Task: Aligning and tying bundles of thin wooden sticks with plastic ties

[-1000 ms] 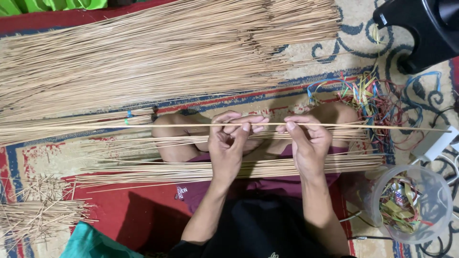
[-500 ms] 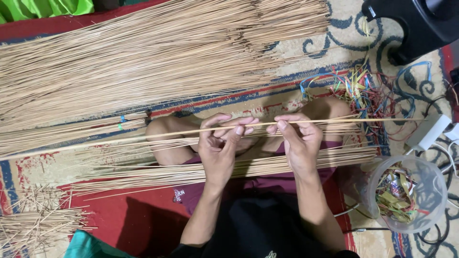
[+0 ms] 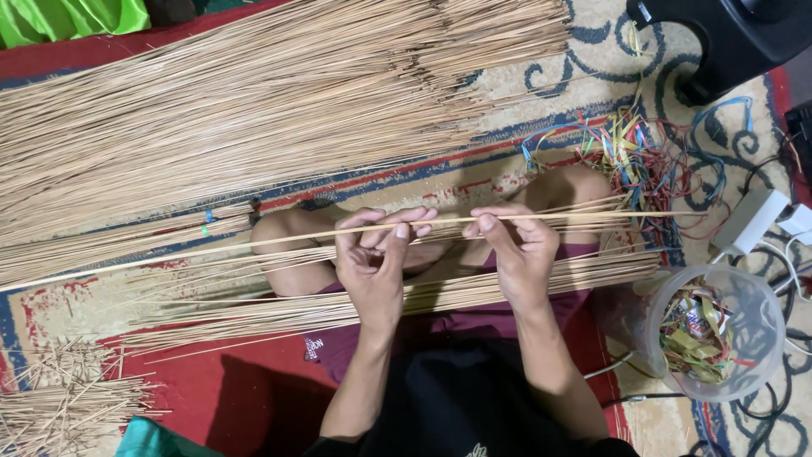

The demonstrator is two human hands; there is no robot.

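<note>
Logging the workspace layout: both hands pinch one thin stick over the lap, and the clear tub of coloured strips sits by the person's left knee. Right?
Not quite. The head view shows both the left hand and right hand pinching the thin stick, but the clear tub sits on the person's right side.

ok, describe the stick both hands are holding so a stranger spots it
Start at the person's lap, where sticks lie flat. Just above, the left hand and right hand pinch one thin tan stick. It alone is lifted, running sideways between the fingertips.

Even indoor light from above me, fairly bright. My arms throw soft shadows onto the carpet [image 3: 254, 398]. No glare. Focus sharp centre, slight softness and stretch at edges.
</note>
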